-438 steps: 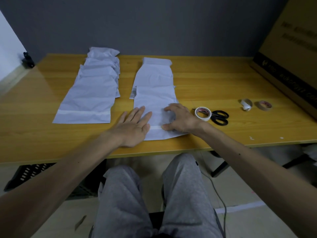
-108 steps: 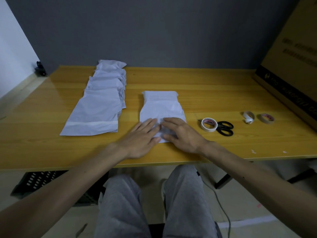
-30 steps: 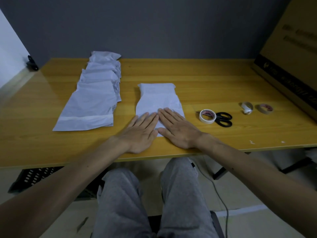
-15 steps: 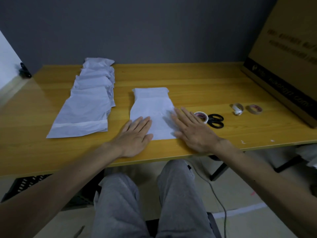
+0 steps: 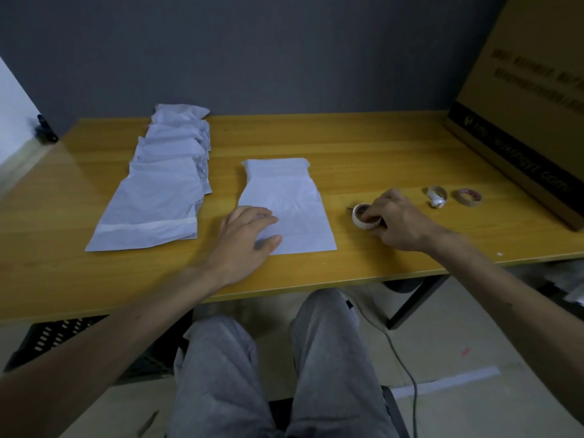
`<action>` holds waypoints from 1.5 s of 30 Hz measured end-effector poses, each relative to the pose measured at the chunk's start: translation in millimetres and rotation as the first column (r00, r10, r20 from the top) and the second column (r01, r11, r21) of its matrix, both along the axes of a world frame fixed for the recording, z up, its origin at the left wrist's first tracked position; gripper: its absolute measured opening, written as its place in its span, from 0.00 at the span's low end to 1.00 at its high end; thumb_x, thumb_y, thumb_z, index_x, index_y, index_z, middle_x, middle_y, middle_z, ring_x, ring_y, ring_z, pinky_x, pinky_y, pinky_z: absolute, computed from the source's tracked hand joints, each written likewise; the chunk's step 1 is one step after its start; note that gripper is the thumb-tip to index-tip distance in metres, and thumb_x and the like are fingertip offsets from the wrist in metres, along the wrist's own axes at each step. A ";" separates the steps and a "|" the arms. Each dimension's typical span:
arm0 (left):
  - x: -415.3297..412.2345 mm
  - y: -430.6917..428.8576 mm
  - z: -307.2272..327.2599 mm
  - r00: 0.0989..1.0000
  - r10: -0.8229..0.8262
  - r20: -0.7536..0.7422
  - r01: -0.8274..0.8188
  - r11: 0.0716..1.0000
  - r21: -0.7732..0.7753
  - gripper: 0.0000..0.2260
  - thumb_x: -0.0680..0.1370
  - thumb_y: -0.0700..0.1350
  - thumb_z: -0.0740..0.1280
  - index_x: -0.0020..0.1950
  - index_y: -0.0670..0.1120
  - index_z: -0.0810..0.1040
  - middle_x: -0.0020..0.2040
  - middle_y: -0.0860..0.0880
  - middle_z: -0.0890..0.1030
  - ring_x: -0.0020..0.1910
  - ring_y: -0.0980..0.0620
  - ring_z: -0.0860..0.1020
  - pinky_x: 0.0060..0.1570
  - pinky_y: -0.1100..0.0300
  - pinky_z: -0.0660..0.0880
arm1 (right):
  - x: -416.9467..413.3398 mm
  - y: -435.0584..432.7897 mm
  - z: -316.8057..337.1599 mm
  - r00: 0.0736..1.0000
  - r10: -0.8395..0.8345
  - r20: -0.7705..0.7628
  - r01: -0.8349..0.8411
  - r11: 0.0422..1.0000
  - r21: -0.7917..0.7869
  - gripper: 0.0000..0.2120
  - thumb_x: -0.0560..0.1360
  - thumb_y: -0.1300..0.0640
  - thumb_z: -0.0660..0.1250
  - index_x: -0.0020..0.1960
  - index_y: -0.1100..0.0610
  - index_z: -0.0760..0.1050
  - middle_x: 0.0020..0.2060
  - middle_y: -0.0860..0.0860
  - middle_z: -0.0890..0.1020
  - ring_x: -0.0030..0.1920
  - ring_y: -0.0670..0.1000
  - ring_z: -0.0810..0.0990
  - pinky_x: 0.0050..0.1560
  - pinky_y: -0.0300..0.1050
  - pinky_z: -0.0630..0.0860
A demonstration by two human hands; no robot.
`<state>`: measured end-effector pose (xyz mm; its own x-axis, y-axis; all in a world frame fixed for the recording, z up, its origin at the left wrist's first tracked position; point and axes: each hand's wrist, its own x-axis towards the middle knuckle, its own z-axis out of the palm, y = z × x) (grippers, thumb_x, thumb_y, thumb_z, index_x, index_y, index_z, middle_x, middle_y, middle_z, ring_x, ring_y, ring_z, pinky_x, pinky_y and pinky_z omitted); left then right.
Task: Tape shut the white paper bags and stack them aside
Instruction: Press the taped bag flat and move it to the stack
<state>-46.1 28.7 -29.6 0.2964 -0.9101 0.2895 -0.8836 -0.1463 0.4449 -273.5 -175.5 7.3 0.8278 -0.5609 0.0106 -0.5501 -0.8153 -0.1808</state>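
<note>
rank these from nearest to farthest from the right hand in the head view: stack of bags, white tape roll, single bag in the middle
1. white tape roll: gripped by the right hand, right of centre.
2. single bag: mid-table, left of that hand, with the left hand resting on it.
3. stack of bags: far left of the table.

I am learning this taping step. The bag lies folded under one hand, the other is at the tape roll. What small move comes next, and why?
Probably lift the tape roll and pull a strip free. The right hand grips the roll; the left hand presses the bag flat, ready for taping.
</note>
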 end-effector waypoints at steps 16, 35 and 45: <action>-32.1 -27.3 43.0 0.960 -0.162 -0.229 0.105 0.965 -0.240 0.20 0.74 0.44 0.73 0.64 0.45 0.76 0.57 0.50 0.78 0.54 0.55 0.75 0.55 0.63 0.71 | 41.3 52.0 46.1 0.945 0.038 0.325 -0.196 0.862 0.468 0.08 0.79 0.58 0.64 0.55 0.51 0.79 0.48 0.38 0.79 0.49 0.33 0.75 0.48 0.27 0.68; -15.6 -15.4 46.5 0.956 -0.185 -0.228 0.086 0.919 -0.384 0.04 0.70 0.42 0.75 0.43 0.44 0.85 0.39 0.52 0.83 0.41 0.54 0.77 0.43 0.66 0.71 | 59.9 70.9 38.2 0.839 -0.212 0.501 -0.264 0.646 0.716 0.05 0.75 0.60 0.69 0.42 0.59 0.82 0.39 0.54 0.83 0.41 0.47 0.79 0.47 0.37 0.72; -10.3 -9.5 47.6 0.947 -0.138 -0.289 0.018 0.924 -0.383 0.13 0.68 0.42 0.78 0.50 0.43 0.83 0.47 0.50 0.82 0.45 0.56 0.79 0.46 0.64 0.76 | 62.1 69.9 27.4 0.821 -0.214 0.528 -0.306 0.616 0.726 0.07 0.77 0.62 0.66 0.50 0.64 0.81 0.44 0.55 0.85 0.48 0.51 0.83 0.55 0.44 0.77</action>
<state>-56.4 19.2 18.0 0.3571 -0.7783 0.5165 -0.6972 0.1458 0.7019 -211.4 -105.6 34.6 0.8467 -0.5310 0.0350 -0.1151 -0.2470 -0.9622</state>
